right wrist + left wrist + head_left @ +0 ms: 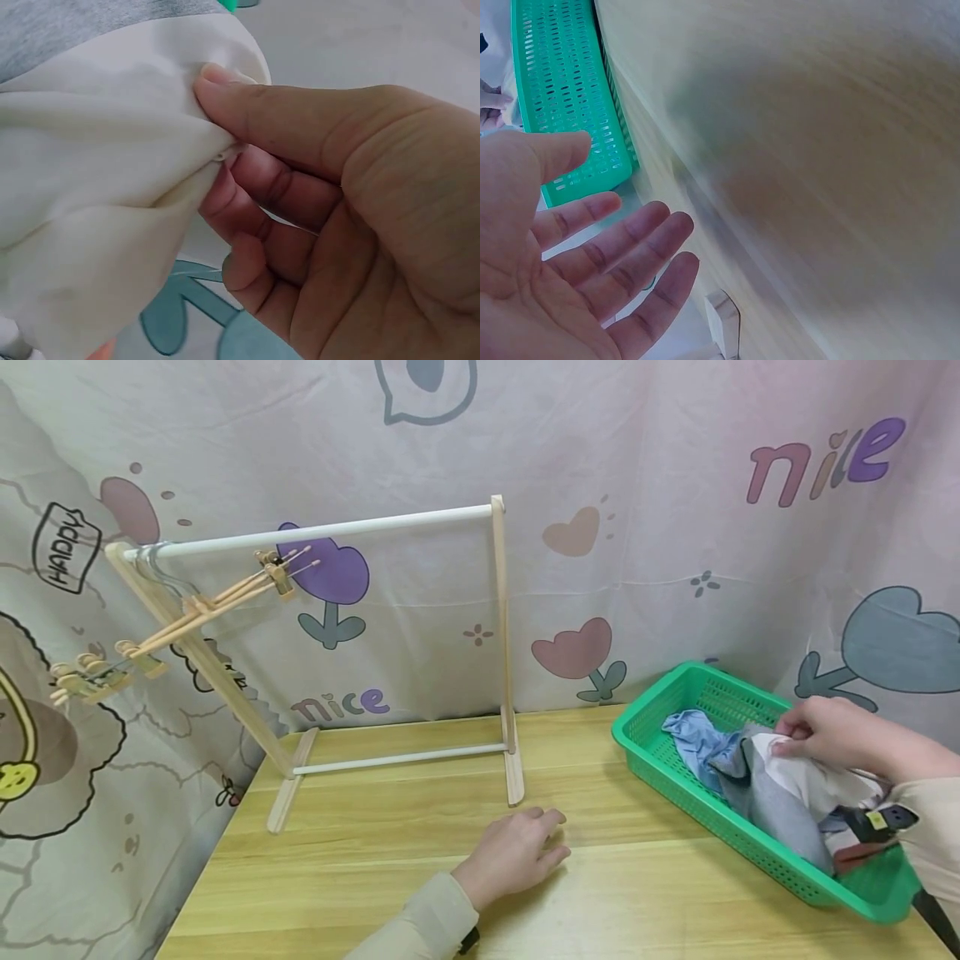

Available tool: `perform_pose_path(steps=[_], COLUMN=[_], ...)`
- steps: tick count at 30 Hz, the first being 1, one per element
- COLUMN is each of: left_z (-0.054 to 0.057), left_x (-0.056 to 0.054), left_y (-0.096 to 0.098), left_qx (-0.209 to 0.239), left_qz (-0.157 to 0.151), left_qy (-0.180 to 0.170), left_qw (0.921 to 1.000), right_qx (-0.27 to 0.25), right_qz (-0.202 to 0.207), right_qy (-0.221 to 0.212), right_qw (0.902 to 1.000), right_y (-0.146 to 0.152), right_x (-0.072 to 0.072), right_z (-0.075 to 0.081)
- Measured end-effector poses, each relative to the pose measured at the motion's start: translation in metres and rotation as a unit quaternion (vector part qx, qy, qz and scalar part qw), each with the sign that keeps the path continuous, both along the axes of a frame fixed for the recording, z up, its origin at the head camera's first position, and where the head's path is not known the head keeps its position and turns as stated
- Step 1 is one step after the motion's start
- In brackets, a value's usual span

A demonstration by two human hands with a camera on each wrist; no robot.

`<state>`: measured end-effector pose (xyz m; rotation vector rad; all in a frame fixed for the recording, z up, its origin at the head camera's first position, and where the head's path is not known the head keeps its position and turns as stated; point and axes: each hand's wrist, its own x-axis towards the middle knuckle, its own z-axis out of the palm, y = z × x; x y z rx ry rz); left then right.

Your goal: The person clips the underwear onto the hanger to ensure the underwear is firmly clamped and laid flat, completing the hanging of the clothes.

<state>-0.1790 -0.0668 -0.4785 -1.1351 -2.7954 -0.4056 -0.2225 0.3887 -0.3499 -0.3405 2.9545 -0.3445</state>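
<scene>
My right hand (843,735) is over the green basket (697,802) and pinches a white-and-grey garment (806,777) between thumb and fingers. Close up in the right wrist view, the thumb presses the white fabric (112,165) against the curled fingers, with a grey part above it. What kind of garment it is cannot be told. Beside it in the basket lie a light blue cloth (697,743) and a reddish cloth (858,856), partly covered. My left hand (513,852) is low over the wooden table, its fingers spread and loosely bent, holding nothing.
A wooden rack (504,635) with white bars stands at the back left of the table (360,852). From its top bar, at the left end, hangs a wooden hanger (202,614) with several clothespins (281,578). A printed curtain (660,460) closes off the back.
</scene>
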Motion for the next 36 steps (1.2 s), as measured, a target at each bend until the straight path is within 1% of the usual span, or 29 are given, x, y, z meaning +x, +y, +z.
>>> perform_pose_path(steps=[4, 7, 10, 13, 18, 20, 25, 32, 36], left_z=[0.001, 0.001, 0.001, 0.002, 0.007, 0.01, 0.015, 0.017, 0.018], left_x=[-0.001, -0.002, -0.003, -0.003, -0.004, -0.003, -0.001, 0.002, 0.004], left_y=[0.0, -0.001, -0.001, -0.001, -0.001, -0.002, -0.004, -0.01, -0.013], left_qx=[0.002, 0.008, 0.014, 0.025, 0.056, 0.073, 0.12, 0.173, 0.195], left_qz=[0.0, 0.0, 0.001, 0.002, -0.001, -0.003, -0.006, -0.018, -0.01], left_qy=[-0.002, -0.005, -0.011, -0.026, -0.073, -0.093, -0.143, -0.183, -0.212], left_qw=[1.0, 1.0, 0.9998, 0.9993, 0.9957, 0.993, 0.9824, 0.9676, 0.9577], right_qx=[0.002, 0.015, 0.032, 0.042, 0.041, 0.038, 0.033, 0.04, 0.036], right_qz=[-0.007, -0.008, -0.001, 0.005, -0.002, -0.007, -0.01, -0.014, -0.018], right_qy=[0.017, 0.036, 0.06, 0.076, 0.08, 0.078, 0.078, 0.107, 0.125], right_qw=[0.9998, 0.9992, 0.9977, 0.9962, 0.9959, 0.9963, 0.9963, 0.9934, 0.9914], right_y=[-0.002, -0.005, -0.008, -0.01, -0.015, -0.018, -0.025, -0.041, -0.051], right_x=[0.001, 0.002, 0.003, 0.004, 0.006, 0.007, 0.009, 0.015, 0.021], right_z=[0.011, 0.021, 0.029, 0.036, 0.046, 0.05, 0.062, 0.082, 0.091])
